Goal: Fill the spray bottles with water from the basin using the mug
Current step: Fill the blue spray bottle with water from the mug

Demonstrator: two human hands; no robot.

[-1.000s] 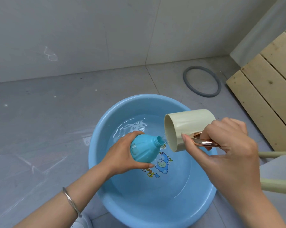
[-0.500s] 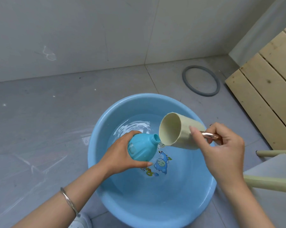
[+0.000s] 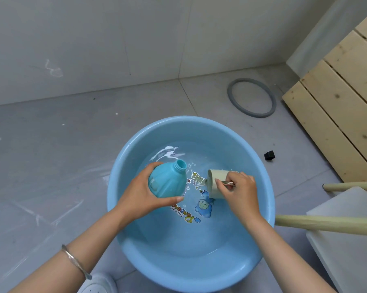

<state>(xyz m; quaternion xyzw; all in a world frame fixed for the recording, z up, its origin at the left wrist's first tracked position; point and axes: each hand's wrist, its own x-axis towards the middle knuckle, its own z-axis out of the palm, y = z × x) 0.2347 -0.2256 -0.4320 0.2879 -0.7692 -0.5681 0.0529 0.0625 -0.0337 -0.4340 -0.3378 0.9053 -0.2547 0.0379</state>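
Observation:
A light blue basin (image 3: 123, 166) with shallow water and a cartoon print sits on the grey floor. My left hand (image 3: 140, 197) grips an uncapped turquoise spray bottle (image 3: 166, 180) over the basin, its open neck tilted up and away. My right hand (image 3: 239, 193) holds the cream mug (image 3: 214, 182) by its shiny metal handle. The mug lies on its side low in the basin at the water, mouth facing left toward the bottle.
A grey rubber ring (image 3: 251, 97) lies on the floor beyond the basin. Wooden slats (image 3: 336, 92) lean at the right. A small black cap (image 3: 269, 155) sits right of the basin. Wooden stool legs (image 3: 326, 223) and a white seat (image 3: 347, 240) are at the right edge.
The mug has dropped from the bottle's neck down into the basin water. The bottle has tilted more upright, its neck now pointing up and away.

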